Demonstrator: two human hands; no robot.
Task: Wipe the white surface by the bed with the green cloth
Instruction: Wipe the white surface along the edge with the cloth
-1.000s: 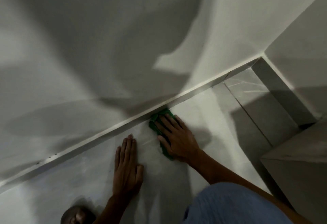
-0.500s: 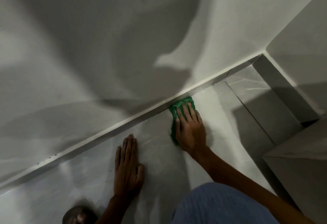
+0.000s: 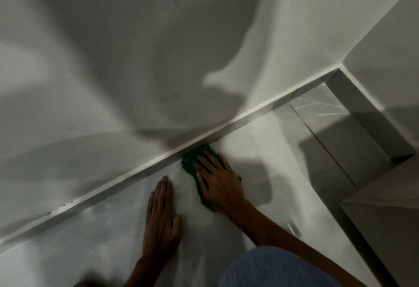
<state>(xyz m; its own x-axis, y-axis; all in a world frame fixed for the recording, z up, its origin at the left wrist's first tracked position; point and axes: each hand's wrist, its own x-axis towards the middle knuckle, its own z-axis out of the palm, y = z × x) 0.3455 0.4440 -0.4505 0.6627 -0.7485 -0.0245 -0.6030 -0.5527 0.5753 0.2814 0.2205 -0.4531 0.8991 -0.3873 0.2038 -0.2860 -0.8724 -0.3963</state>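
The green cloth lies flat on the white surface, its far corner against the skirting strip. My right hand presses down on it with fingers spread flat, covering most of the cloth; only its left edge and far corner show. My left hand rests palm down on the white surface just left of the cloth, fingers together and pointing toward the wall, holding nothing.
A white skirting strip runs diagonally along the base of the shadowed wall. Grey marbled tiles lie at the right, beside a pale furniture corner. A blue-clad knee is at the bottom.
My right hand slid the cloth right along the skirting, then back left and nearer to my left hand. My left hand stayed planted.
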